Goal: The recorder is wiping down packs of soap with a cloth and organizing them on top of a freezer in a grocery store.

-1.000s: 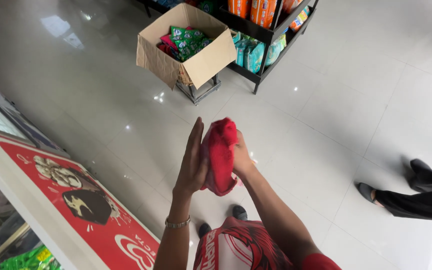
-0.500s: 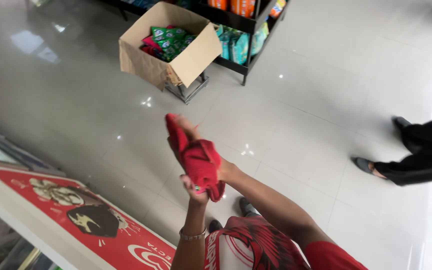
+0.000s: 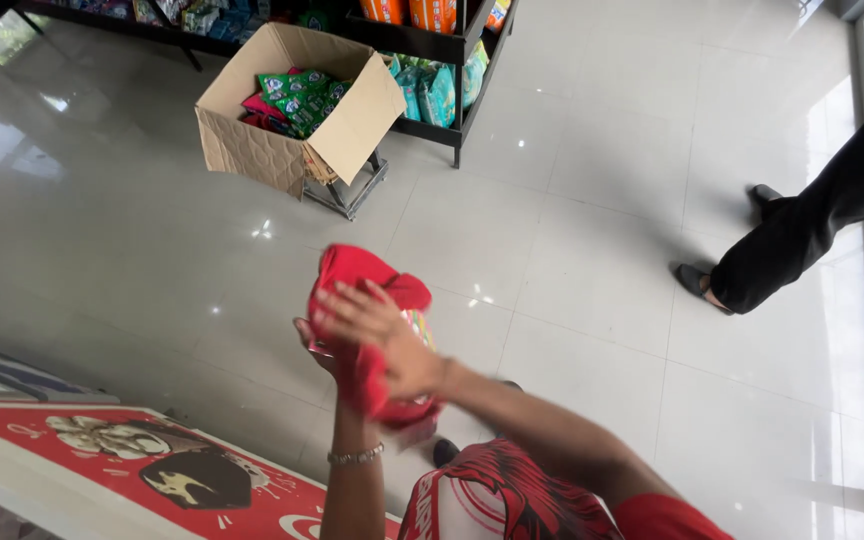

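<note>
A crumpled red cloth (image 3: 364,275) is pressed between both my hands in front of my chest, above the shiny tiled floor. My left hand (image 3: 312,338) is under and behind it, mostly hidden, with a thin bracelet at the wrist. My right hand (image 3: 382,330) lies on top with fingers spread over the cloth. A bit of a colourful packet (image 3: 418,328) shows beside the cloth under my right hand.
A red-topped chest freezer (image 3: 152,470) stands at lower left. An open cardboard box (image 3: 252,150) of green and pink packets sits on a low trolley by a dark shelf (image 3: 432,60) of goods. Another person's legs (image 3: 802,235) in dark trousers stand at right.
My hands have turned the red cloth: before it stood upright between my palms, now my right hand lies over the top of it. The view has shifted, and the other person has stepped closer.
</note>
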